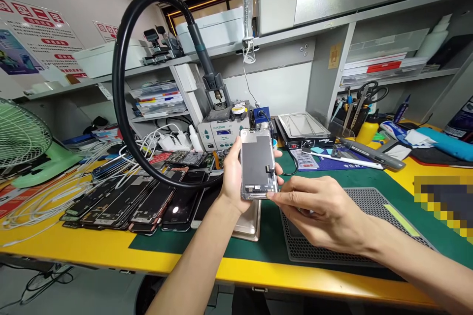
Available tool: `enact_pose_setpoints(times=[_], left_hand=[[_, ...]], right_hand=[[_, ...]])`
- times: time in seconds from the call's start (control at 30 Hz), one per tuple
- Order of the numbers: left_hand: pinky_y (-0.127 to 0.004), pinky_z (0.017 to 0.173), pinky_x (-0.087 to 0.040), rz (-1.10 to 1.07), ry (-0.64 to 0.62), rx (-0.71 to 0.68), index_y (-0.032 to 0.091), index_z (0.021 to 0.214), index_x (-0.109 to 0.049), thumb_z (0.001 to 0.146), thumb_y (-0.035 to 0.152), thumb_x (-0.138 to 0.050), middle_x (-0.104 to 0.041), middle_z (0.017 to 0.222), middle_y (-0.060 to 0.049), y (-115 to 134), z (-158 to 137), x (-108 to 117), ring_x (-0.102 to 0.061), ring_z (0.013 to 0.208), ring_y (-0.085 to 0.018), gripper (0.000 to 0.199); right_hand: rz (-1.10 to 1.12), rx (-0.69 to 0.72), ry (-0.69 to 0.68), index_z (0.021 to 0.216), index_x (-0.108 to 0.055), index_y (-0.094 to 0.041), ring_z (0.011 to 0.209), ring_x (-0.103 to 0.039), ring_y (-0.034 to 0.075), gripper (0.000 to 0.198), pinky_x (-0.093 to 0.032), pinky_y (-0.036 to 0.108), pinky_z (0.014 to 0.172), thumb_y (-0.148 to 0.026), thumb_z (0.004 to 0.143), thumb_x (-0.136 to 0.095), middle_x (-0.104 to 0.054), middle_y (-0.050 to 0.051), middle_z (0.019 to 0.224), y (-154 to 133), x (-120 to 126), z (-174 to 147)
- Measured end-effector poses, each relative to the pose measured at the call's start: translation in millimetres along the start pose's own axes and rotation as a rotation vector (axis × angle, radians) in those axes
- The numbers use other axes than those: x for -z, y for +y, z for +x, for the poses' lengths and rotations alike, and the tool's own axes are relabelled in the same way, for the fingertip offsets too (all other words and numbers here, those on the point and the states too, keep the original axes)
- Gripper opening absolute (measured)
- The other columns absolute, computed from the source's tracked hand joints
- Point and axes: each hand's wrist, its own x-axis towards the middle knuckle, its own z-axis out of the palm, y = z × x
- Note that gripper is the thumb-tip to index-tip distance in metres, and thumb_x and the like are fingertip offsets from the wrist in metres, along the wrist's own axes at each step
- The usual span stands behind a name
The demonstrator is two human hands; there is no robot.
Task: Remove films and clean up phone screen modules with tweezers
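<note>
Above the middle of the worktop, one phone screen is held up, tilted, rear face showing: flat, rectangular, dark grey, with a thin silvery rim and one small black connector near its right edge. The left hand holds it, thumb along one side and fingertips emerging at the other. The right hand keeps a narrow grip, thumb and forefinger closed on the lower right corner of the screen.

Beneath lies one smooth green mat. On it sits one grey pad of honeycomb texture, bearing one pale yellow-green strip; the right forearm crosses over it. One metallic, round-cornered panel lies below the left hand. To the left are overlapping dark glass panels, too overlapped to count reliably.

Behind stand one grey box with a display and one looped black hose. One green fan stands at far left.

Edges: the yellow front border runs below the pad, with a band of green between them. Green surface also shows between the screen and the pad's far edge.
</note>
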Motion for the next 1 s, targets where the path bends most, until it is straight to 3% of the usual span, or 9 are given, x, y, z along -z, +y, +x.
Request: enact_pose_setpoints(times=[0.27,0.47,1.0], left_hand=[[-0.033,0.059,-0.053,0.002,-0.033,0.019,0.005,0.099,-0.070,0.096,0.067,-0.019,-0.069,0.072,-0.015,2.2,-1.2,-2.6,-0.068,0.060,-0.024,0.080],[-0.033,0.060,-0.052,0.040,-0.025,0.007,0.003,0.107,-0.068,0.095,0.069,-0.023,-0.070,0.078,-0.018,1.0,-1.0,-0.4,-0.068,0.063,-0.026,0.081],[-0.034,0.060,-0.054,0.018,-0.032,0.030,0.003,0.107,-0.069,0.095,0.068,-0.023,-0.071,0.078,-0.018,1.3,-0.3,0.9,-0.069,0.062,-0.026,0.081]], right_hand=[[0.033,-0.008,0.002,0.110,-0.071,-0.011,0.060,-0.051,0.012,0.025,-0.037,0.024,0.052,-0.004,0.091,-0.057,-0.066,0.006,0.078,-1.5,-0.8,3.0],[0.051,-0.016,-0.007,0.112,-0.069,-0.014,0.057,-0.047,0.011,0.026,-0.036,0.023,0.052,-0.005,0.092,-0.055,-0.064,0.004,0.076,-1.5,0.0,1.5],[0.049,0.006,-0.017,0.113,-0.071,-0.011,0.060,-0.051,0.012,0.029,-0.037,0.024,0.052,-0.003,0.090,-0.056,-0.064,0.007,0.080,0.5,-2.1,1.4]])
